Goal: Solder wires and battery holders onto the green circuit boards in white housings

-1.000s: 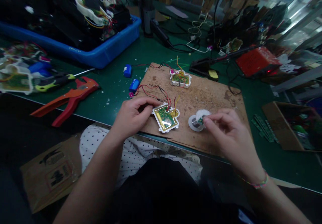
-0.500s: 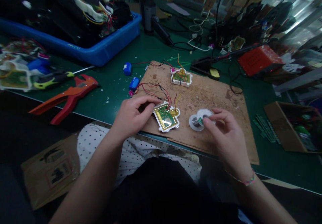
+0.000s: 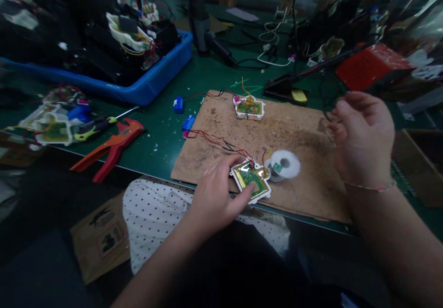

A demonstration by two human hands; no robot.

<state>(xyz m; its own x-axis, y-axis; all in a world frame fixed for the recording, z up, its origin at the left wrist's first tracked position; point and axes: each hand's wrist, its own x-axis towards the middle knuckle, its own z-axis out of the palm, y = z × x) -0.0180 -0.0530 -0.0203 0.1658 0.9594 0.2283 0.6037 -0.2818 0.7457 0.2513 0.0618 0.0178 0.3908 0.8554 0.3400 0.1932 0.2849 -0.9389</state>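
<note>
My left hand point(image 3: 221, 186) grips a circuit board in a white plastic frame point(image 3: 249, 181), thumb over its face and fingers at its far-left edge. Red and black wires run from this board to a blue battery pack point(image 3: 188, 123). Right beside the board, a spool of solder wire point(image 3: 289, 165) carries a small green circuit board point(image 3: 277, 167) on it. My right hand point(image 3: 363, 135) is raised over the right edge of the brown work board point(image 3: 214, 133), fingers curled in; what they hold, if anything, is hidden. Near it is a black cable point(image 3: 327, 98).
A second framed circuit board point(image 3: 249, 108) lies farther back, wired to another blue battery pack point(image 3: 178, 104). Behind are a soldering iron stand point(image 3: 282, 91) and red box point(image 3: 374, 66). To the left lie orange-red cutters point(image 3: 116, 146), a screwdriver point(image 3: 97, 126) and a blue bin point(image 3: 152, 79).
My left hand has taken hold of the framed board and shifted it right and nearer, beside the spool. My right hand has left the small green board on the spool and risen to the right.
</note>
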